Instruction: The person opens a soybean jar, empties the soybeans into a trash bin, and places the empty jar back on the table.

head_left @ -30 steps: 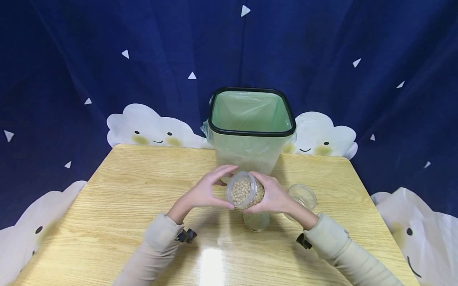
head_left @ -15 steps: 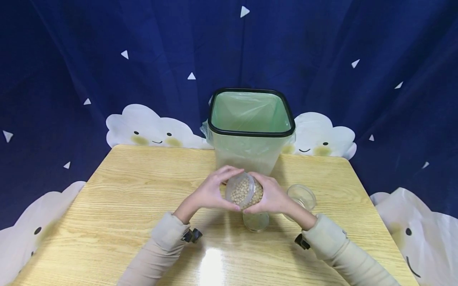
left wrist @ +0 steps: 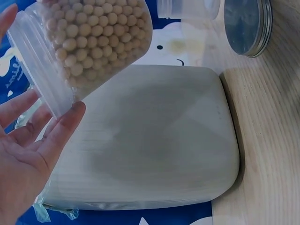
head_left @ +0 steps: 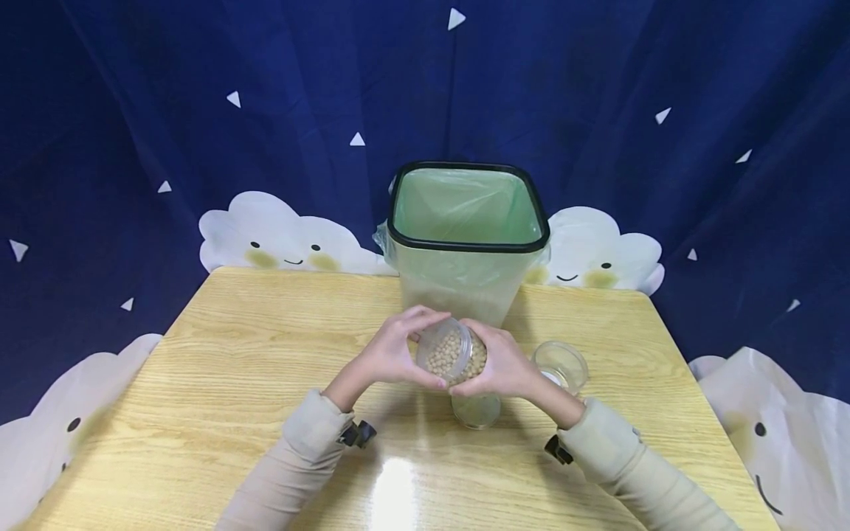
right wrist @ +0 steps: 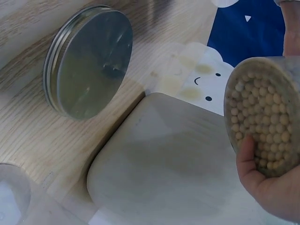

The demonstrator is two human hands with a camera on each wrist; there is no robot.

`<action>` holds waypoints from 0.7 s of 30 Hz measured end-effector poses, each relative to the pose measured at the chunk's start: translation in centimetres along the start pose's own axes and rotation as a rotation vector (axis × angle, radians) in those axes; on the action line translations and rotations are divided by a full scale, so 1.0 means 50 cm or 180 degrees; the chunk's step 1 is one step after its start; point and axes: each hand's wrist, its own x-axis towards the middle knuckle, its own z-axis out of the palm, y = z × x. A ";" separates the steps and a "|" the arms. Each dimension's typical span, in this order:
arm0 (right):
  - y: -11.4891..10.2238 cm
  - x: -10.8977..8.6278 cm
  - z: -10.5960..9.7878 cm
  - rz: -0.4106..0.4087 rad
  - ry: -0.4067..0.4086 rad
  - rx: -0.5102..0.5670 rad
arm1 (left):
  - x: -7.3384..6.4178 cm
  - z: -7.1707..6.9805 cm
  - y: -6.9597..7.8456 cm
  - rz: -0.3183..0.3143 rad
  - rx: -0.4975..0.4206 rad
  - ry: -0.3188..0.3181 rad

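Observation:
Both hands hold up a clear jar (head_left: 474,360) filled with small round beige balls, bean-like in look. It lies tilted on its side, mouth end to the left. My right hand (head_left: 505,361) grips the base end; its thumb (right wrist: 247,157) presses the jar's bottom in the right wrist view. With thumb and fingers spread around the translucent mouth end, my left hand (head_left: 392,352) holds the other side. I cannot tell whether that end is a rim or a cap. Below the jar a round metal lid (right wrist: 93,65) rests on the wooden table (head_left: 279,346).
A bin (head_left: 458,284) with a black rim and a clear liner stands at the table's back, just beyond the hands. Another clear container (head_left: 563,361) is on the table to the right, partly behind the right wrist. A dark blue curtain (head_left: 299,88) hangs behind.
My left hand has shifted right and closed in around the jar's mouth end. The jar has turned slightly, its mouth end facing further left. The right hand has hardly moved.

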 end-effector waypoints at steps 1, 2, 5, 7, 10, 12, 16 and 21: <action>0.000 0.000 0.001 -0.0004 0.0017 -0.0008 | 0.000 0.000 0.000 0.0001 0.0000 0.0005; 0.000 0.000 0.002 -0.0012 0.0031 -0.0014 | 0.000 0.000 0.000 0.0000 0.0000 0.0008; 0.003 0.001 0.006 -0.0031 0.0064 -0.0020 | 0.000 0.000 -0.001 0.0012 0.0000 0.0022; 0.003 0.001 0.008 -0.0040 0.0080 0.0002 | 0.000 0.001 -0.001 0.0016 0.0016 0.0039; 0.004 0.001 0.011 -0.0059 0.0107 0.0048 | 0.000 0.002 -0.001 -0.0009 0.0055 0.0046; 0.004 0.001 0.014 -0.0059 0.0129 0.0062 | -0.001 0.003 0.000 -0.0038 0.0073 0.0050; 0.000 0.006 0.017 -0.0051 0.0307 -0.0119 | 0.004 0.007 -0.001 -0.0194 0.0198 0.0219; -0.002 0.011 0.018 -0.0028 0.0472 -0.0263 | 0.012 0.009 0.001 -0.0423 0.0502 0.0336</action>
